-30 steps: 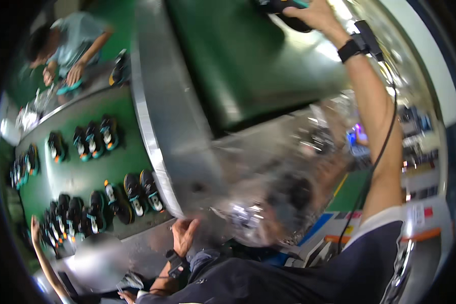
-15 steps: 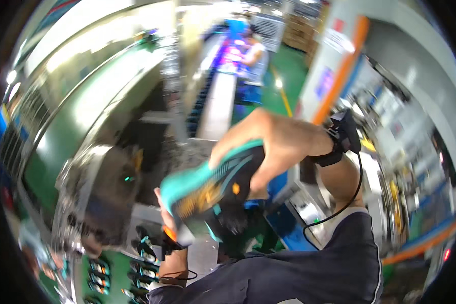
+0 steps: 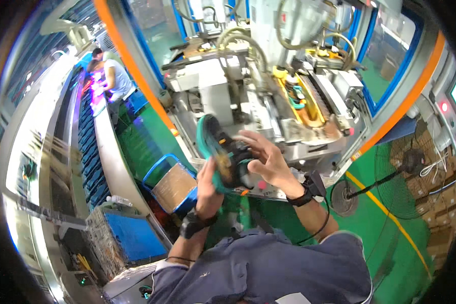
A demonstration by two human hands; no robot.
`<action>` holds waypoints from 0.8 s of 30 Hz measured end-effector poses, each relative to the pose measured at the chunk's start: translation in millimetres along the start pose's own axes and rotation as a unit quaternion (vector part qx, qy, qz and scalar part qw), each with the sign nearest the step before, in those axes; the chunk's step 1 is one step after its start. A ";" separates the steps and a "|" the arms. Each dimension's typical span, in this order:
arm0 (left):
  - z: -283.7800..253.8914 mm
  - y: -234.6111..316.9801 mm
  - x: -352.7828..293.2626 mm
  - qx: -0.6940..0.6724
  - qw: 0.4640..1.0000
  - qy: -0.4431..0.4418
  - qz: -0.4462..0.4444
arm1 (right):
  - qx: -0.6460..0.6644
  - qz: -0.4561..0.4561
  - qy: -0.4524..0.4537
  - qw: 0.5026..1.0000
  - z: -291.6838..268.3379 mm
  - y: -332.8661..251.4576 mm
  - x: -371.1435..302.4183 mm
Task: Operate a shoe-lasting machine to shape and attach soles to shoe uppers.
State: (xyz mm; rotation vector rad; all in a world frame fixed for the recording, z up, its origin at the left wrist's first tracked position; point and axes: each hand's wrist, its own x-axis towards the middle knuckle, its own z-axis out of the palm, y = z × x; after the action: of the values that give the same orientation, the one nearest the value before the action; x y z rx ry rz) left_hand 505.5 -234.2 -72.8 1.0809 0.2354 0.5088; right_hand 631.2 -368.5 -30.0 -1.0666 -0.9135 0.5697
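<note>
teal-soled black shoe (image 3: 222,152) held up at chest height, sole facing left, left hand (image 3: 210,185) gripping its lower end, right hand (image 3: 265,159) wrapped on the upper from the right, grey machine (image 3: 268,96) just behind, blue cart with cardboard (image 3: 172,185) below left

Shoe (image 3: 223,152) between both hands; machine (image 3: 289,96) behind; cart (image 3: 172,185) left.

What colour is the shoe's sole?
Teal green; the shoe shows best in the head view.
</note>
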 end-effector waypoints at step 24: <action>95.3 -276.1 472.2 0.567 0.820 0.040 -0.073 | -0.376 0.091 0.555 0.737 -285.3 -39.8 -15.4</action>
State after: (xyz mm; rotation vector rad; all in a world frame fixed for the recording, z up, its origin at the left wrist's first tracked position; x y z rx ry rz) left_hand 1029.9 -172.6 -244.6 2.1874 0.7485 0.2372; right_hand 865.1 -535.7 -52.8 -1.9098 0.1046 -0.3953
